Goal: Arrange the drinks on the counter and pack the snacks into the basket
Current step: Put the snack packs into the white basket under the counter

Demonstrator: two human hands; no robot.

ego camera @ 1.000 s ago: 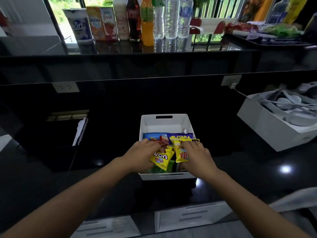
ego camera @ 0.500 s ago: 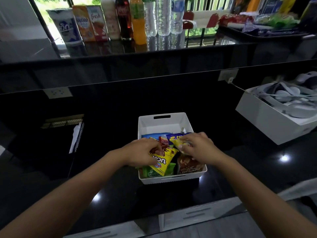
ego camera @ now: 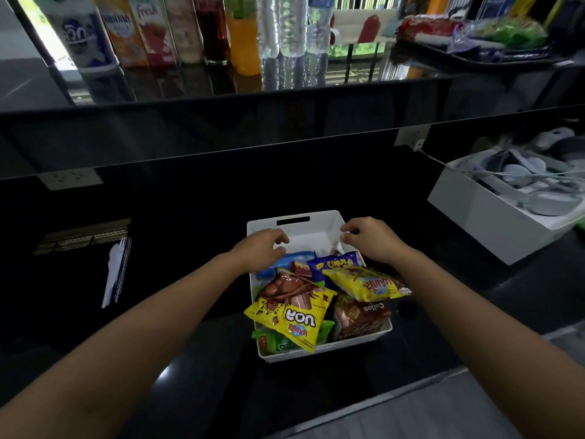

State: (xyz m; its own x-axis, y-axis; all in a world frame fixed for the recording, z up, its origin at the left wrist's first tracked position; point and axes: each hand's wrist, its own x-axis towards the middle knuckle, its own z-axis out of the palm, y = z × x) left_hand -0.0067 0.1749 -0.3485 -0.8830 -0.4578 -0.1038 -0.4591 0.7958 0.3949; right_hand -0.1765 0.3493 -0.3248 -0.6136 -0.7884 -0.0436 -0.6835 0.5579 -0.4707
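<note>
A white basket (ego camera: 316, 230) stands on the black counter in front of me, filled with several snack packets. On top lie a yellow chocolate-wafer bag (ego camera: 291, 315), a second yellow bag (ego camera: 364, 283) and a blue-purple bag (ego camera: 335, 264). A brown packet (ego camera: 361, 315) and a green one (ego camera: 275, 340) sit below. My left hand (ego camera: 259, 248) hovers over the basket's left rim near the far corner, my right hand (ego camera: 370, 239) over the right rim. Both have loosely curled fingers and hold nothing. The drinks (ego camera: 240, 33), cartons and bottles, stand in a row on the raised counter behind.
A white box (ego camera: 481, 223) full of grey cables and devices sits at the right. A wall socket (ego camera: 71, 179) is on the left and a plugged socket (ego camera: 411, 137) on the right. A notebook (ego camera: 117, 270) lies at the left, and a dark tray with packets (ego camera: 474, 36) at the far right.
Both hands let go of the yellow snack bags and moved away from me to the basket's far corners. The bags now rest in the basket.
</note>
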